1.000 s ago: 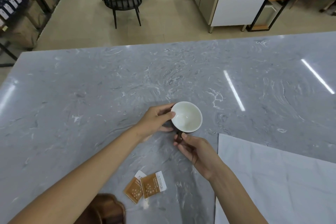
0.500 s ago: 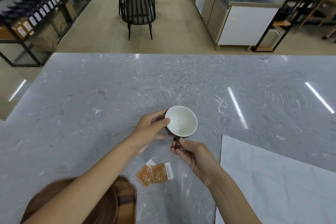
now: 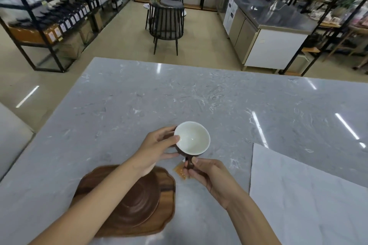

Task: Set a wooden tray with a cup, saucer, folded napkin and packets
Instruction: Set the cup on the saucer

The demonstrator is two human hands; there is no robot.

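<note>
head view: cup [image 3: 192,138] in both grips, left hand [image 3: 157,149] at rim, right hand [image 3: 207,173] on handle

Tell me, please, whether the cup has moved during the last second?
Yes. The cup has shifted left and nearer the person, away from the napkin and closer to the packets.

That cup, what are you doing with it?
A person holds the cup in both hands above the grey marble table. The left hand grips its side and the right hand pinches its handle. The wooden tray sits nearby with a brown saucer on it, partly under the left arm. An orange packet and a white napkin lie on the table, not yet on the tray.
</note>
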